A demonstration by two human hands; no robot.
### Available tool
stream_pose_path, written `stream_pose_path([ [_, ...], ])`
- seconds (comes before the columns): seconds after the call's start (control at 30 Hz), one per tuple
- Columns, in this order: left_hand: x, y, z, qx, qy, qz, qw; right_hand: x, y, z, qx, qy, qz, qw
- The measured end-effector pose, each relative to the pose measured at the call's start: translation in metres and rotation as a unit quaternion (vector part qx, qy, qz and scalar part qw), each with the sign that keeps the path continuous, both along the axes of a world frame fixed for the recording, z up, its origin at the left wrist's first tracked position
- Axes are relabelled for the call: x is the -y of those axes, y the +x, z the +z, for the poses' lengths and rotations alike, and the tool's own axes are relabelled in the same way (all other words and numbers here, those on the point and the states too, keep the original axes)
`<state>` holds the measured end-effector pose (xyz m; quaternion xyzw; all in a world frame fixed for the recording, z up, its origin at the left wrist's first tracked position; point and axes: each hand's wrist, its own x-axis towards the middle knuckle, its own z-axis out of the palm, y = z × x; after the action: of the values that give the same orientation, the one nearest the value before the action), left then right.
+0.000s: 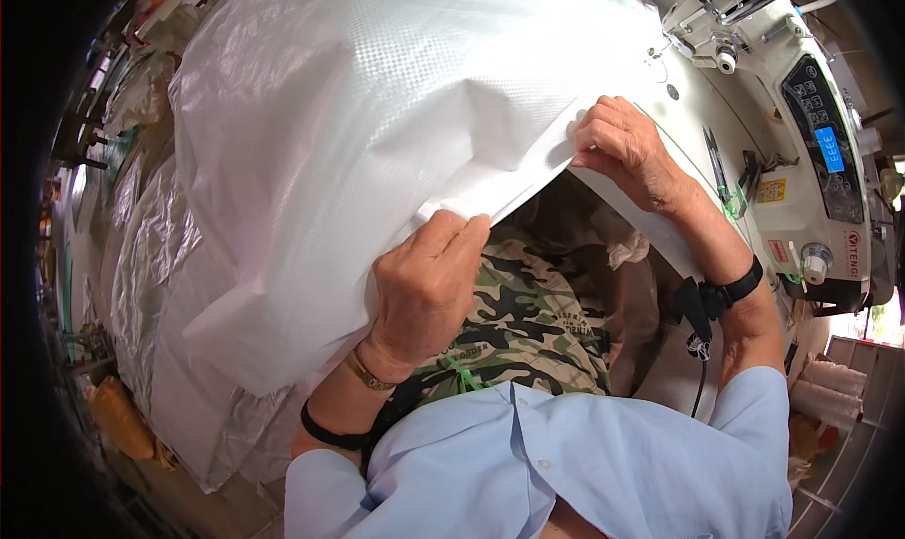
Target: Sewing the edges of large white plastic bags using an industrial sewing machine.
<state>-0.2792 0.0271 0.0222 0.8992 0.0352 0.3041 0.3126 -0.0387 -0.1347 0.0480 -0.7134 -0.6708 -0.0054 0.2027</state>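
Observation:
A large sheet of white woven plastic fabric [377, 115] spreads across the table and hangs down toward my lap. My left hand [432, 280] pinches its near edge, fingers closed over a folded strip. Farther right along that same edge, my right hand [630, 152] grips the folded hem between thumb and fingers. The hem runs in a nearly straight line between both hands. Just beyond my right hand stands a white sewing machine [768, 105], with its needle area lit at the upper right.
Scissors or tweezers [715, 157] lie on the machine bed beside green thread. A control panel [818, 133] with a blue display faces me. Crumpled plastic sheeting [156, 256] is piled at left, near a yellow-brown bundle [123, 416]. Thread cones [830, 388] stand at lower right.

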Motion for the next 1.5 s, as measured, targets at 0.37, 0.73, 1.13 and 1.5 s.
stream_pose_path([
  [0.37, -0.018, 0.004, -0.002, -0.092, -0.111, -0.073, 0.987, 0.003, 0.041, -0.006, -0.002, 0.032, -0.068, 0.997],
  [0.73, -0.035, 0.016, 0.004, -0.174, -0.261, -0.253, 0.915, 0.012, 0.076, -0.009, 0.098, 0.050, -0.075, 0.991],
  [1.13, 0.010, 0.041, -0.003, -0.043, -0.003, -0.283, 0.958, 0.031, 0.025, -0.012, 0.053, 0.022, -0.329, 0.943],
  [1.5, 0.008, 0.072, -0.005, -0.005, 0.131, -0.286, 0.949, 0.036, 0.019, -0.019, 0.066, 0.000, -0.331, 0.941],
])
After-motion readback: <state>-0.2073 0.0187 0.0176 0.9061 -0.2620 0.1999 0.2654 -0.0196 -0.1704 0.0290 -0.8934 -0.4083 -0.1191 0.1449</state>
